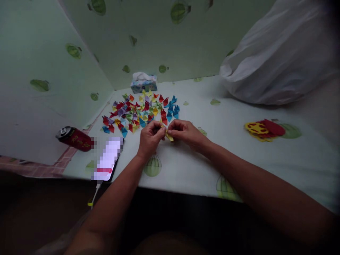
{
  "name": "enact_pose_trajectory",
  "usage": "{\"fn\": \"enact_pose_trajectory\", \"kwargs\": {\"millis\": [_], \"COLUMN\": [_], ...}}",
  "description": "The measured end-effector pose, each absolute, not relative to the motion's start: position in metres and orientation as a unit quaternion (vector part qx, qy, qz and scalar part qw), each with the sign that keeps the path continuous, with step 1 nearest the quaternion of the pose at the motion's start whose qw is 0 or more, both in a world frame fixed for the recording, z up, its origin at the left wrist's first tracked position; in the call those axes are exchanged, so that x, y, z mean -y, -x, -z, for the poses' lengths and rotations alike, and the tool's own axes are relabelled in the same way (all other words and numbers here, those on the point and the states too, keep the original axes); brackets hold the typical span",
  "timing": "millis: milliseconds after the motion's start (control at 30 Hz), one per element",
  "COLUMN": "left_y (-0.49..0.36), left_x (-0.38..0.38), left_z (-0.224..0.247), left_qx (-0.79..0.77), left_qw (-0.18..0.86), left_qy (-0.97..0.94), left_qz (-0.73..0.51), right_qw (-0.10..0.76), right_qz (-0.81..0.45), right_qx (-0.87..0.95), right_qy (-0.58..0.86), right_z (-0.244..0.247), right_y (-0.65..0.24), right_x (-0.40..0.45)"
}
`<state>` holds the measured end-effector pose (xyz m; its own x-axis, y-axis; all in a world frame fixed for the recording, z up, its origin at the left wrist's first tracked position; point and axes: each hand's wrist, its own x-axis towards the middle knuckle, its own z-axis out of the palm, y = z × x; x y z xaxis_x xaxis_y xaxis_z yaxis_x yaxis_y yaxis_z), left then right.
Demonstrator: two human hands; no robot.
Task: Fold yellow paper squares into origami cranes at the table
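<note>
A small folded piece of yellow paper [170,136] is held between both hands over the table. My left hand [151,138] pinches it from the left with thumb and index finger. From the right, my right hand [186,132] pinches the same paper, its fingers curled. Just beyond the hands lie several small folded paper pieces [135,111] in red, blue, yellow, green, purple and orange. The fingertips hide part of the yellow paper.
Behind the folded pieces stands a tissue box [143,85]. A red can [75,139] and a phone [109,159] with a cable are at the left. Red and yellow cutouts [265,129] lie at the right, below a large white plastic bag [276,53]. The tablecloth [180,177] has balloon prints.
</note>
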<state>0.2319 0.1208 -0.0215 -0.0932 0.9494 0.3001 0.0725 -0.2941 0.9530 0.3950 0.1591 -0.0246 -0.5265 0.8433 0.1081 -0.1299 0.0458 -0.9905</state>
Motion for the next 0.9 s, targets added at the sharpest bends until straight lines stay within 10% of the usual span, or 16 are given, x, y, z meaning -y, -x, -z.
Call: {"fn": "enact_pose_trajectory", "kwargs": {"millis": [633,900], "left_y": [-0.232,-0.236], "left_x": [-0.126,-0.124], "left_z": [0.035,0.038], "left_qx": [-0.494,-0.480], "left_qw": [0.193,0.298], "left_qy": [-0.563,-0.552], "left_qz": [-0.634,-0.613], "right_qw": [0.399,0.434], "right_qz": [-0.504,-0.512], "right_qx": [0.679,0.640], "right_qy": [0.355,0.375], "right_z": [0.023,0.026], "right_y": [-0.392,-0.390], "right_x": [-0.155,-0.153]}}
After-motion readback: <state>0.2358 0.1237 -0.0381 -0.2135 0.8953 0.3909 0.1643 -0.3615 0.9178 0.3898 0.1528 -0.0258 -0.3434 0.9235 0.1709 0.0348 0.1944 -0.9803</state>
